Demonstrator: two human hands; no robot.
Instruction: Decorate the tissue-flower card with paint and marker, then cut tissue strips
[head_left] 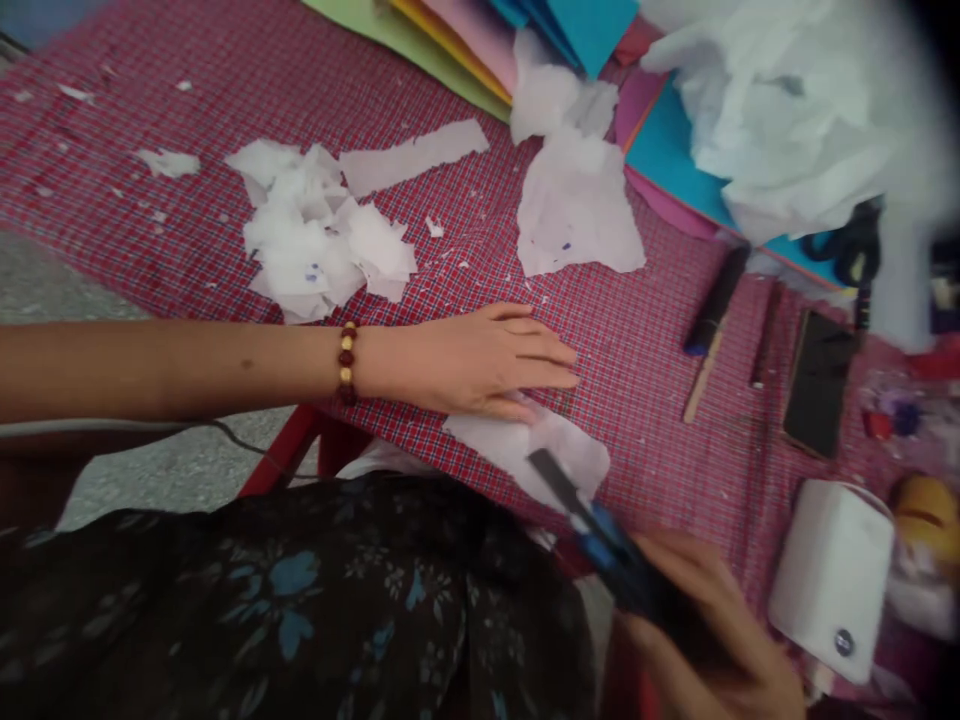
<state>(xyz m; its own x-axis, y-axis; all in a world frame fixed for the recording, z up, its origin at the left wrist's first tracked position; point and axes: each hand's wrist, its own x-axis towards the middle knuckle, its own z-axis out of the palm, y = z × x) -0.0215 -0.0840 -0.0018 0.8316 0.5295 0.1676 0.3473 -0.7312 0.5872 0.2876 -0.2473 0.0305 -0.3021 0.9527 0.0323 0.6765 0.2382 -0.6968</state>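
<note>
My left hand (pixel 495 355), with a beaded bracelet (pixel 346 362) on the wrist, lies flat on the checked tablecloth, fingers stretched out. Its lower edge touches a torn piece of thin white paper (pixel 562 450) near the table's front edge. At the lower right, my right hand (pixel 712 630) is closed around scissors (pixel 600 540) with dark blue and black handles. Their blades point up and left over the paper. Motion blurs the right hand and the scissors, and the fingers partly cover the handles.
Torn white paper (pixel 307 235) is heaped at the left, with scraps around it. Another white sheet (pixel 577 205) lies beyond my hand. Coloured paper (pixel 442 50) is at the back. At the right are a dark marker (pixel 716 300), a phone (pixel 819 385) and a white device (pixel 832 575).
</note>
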